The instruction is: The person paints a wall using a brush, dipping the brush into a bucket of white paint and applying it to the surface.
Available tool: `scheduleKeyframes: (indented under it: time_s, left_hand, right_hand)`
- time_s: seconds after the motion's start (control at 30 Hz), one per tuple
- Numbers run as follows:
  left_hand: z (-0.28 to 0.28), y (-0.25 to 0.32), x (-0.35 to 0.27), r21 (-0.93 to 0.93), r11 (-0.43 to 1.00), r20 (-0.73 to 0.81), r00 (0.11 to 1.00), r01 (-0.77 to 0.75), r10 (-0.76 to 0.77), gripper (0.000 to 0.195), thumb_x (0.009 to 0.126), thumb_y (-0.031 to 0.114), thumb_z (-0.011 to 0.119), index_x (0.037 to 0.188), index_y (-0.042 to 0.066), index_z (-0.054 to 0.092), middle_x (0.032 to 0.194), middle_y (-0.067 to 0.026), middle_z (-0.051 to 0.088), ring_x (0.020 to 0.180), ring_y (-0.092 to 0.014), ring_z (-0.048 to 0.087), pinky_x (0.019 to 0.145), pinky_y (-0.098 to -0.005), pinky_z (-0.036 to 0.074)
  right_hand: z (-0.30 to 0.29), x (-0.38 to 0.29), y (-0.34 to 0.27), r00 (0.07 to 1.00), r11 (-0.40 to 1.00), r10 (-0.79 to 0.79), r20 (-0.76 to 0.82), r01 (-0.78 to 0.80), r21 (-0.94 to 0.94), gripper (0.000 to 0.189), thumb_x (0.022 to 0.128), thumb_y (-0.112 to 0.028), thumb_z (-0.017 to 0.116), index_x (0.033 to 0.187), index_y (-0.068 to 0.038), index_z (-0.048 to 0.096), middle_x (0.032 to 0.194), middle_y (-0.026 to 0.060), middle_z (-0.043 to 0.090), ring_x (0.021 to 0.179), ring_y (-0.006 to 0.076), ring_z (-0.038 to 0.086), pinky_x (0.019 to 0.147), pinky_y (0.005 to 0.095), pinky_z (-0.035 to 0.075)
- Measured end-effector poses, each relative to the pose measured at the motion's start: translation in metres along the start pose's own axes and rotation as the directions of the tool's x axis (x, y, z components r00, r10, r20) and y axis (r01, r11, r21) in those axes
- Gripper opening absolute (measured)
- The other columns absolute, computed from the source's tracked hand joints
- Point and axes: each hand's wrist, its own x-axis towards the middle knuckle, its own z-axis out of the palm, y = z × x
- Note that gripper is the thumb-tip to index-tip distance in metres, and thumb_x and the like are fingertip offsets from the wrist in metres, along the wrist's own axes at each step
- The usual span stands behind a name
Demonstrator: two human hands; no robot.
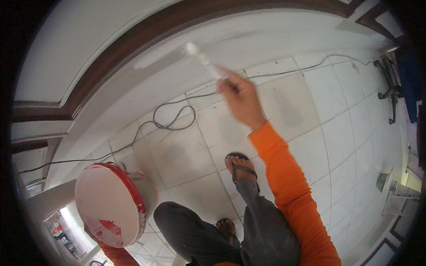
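My right hand (244, 103) grips a paintbrush (199, 56), blurred by motion. Its white bristles are at the low white wall (226, 50), close under a dark wood trim; whether they touch cannot be told. A lighter, wet-looking streak of paint (159, 59) runs along the wall left of the bristles. At lower left is a paint bucket (109, 196) with a red rim, coated pale inside, with red patches showing low down. My left hand (87, 229) holds it at the near side, mostly hidden behind it; the orange left sleeve shows below.
A thin dark cable (174, 128) loops over the tiled floor (186, 159) along the wall base. My sandalled feet (241, 166) are below. A wheeled chair base (389, 89) stands at right, and a clear plastic container (396, 202) lower right. Shelved goods (65, 236) appear at lower left.
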Motion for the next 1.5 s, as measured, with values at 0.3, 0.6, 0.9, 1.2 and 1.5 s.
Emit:
scheduleKeyframes:
  time_s: [0.3,0.6,0.9,1.2,1.5]
  left_hand:
    - [-0.004,-0.002,0.000,0.058,0.997,0.019,0.999,-0.050,0.049,0.076,0.100,0.057,0.061,0.159,0.014,0.040,0.153,-0.0112,0.048,0.138,-0.028,0.049,0.113,-0.0460,0.047]
    - [-0.016,-0.009,0.002,-0.064,0.998,-0.019,1.000,0.020,-0.021,0.073,0.101,0.056,0.059,0.157,0.014,0.041,0.151,-0.0111,0.050,0.137,-0.027,0.050,0.111,-0.0456,0.048]
    - [-0.019,-0.011,0.009,-0.188,0.980,-0.021,0.998,0.060,-0.065,0.069,0.102,0.055,0.057,0.156,0.013,0.043,0.149,-0.0109,0.051,0.136,-0.027,0.051,0.109,-0.0450,0.049]
    - [-0.031,-0.021,0.020,-0.255,0.962,-0.025,0.994,0.098,-0.108,0.065,0.104,0.053,0.054,0.154,0.013,0.045,0.147,-0.0107,0.053,0.134,-0.026,0.052,0.108,-0.0444,0.050]
    - [-0.040,-0.029,0.026,-0.294,0.947,-0.016,0.990,0.127,-0.137,0.062,0.105,0.052,0.052,0.152,0.012,0.046,0.146,-0.0105,0.054,0.133,-0.025,0.053,0.106,-0.0438,0.052]
  right_hand:
    - [-0.066,0.014,-0.006,0.833,0.971,0.225,-0.505,-0.153,0.181,0.046,0.102,-0.009,0.061,0.147,-0.008,0.062,0.082,-0.0047,0.064,0.061,0.0015,0.042,0.055,0.0213,0.039]
    - [0.076,-0.012,-0.022,0.983,0.995,-0.034,-0.178,0.016,-0.098,0.046,0.104,-0.010,0.059,0.149,-0.001,0.057,0.078,0.0018,0.058,0.067,0.0090,0.049,0.064,0.0265,0.045]
    - [0.035,0.001,-0.015,0.917,0.998,0.058,-0.394,-0.038,0.058,0.050,0.104,-0.009,0.056,0.154,-0.006,0.053,0.076,-0.0029,0.055,0.065,0.0051,0.046,0.059,0.0228,0.041]
    - [0.136,-0.028,-0.041,0.990,0.998,-0.040,0.136,0.046,-0.043,0.048,0.103,-0.009,0.058,0.151,-0.004,0.056,0.092,0.0088,0.074,0.069,0.0084,0.055,0.068,0.0247,0.050]
    - [0.083,0.006,-0.021,0.998,0.999,-0.006,0.064,0.004,0.034,0.041,0.104,-0.010,0.060,0.145,-0.005,0.062,0.085,0.0033,0.073,0.064,0.0025,0.050,0.058,0.0201,0.044]
